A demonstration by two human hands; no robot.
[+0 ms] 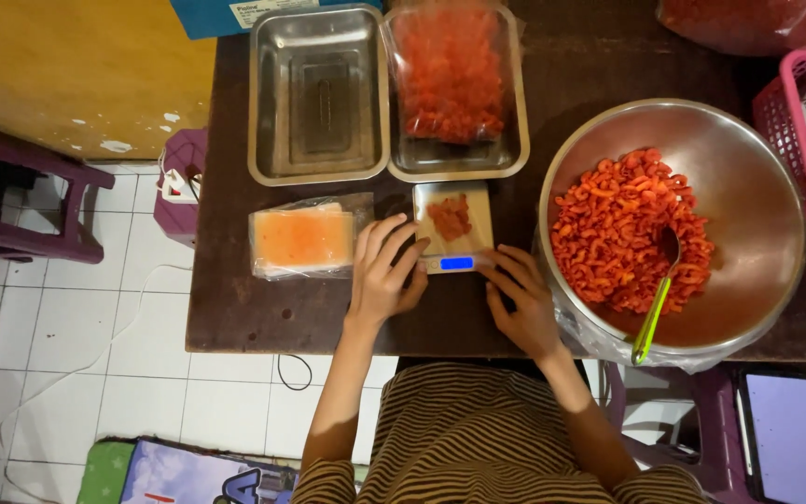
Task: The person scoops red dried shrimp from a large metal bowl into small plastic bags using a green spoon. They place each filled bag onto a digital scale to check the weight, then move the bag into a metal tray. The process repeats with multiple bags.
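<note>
A small kitchen scale with a lit blue display sits on the dark wooden table. A little heap of red-orange snack pieces lies on its platform. My left hand rests on the table with its fingers touching the scale's left side. My right hand lies at the scale's right front corner, fingers spread and touching it. Neither hand holds anything.
A big steel bowl of red-orange snack pieces with a green-handled spoon stands at the right. Two steel trays are at the back; the right one holds a filled clear bag. A stack of plastic bags lies left of the scale. A pink basket is at far right.
</note>
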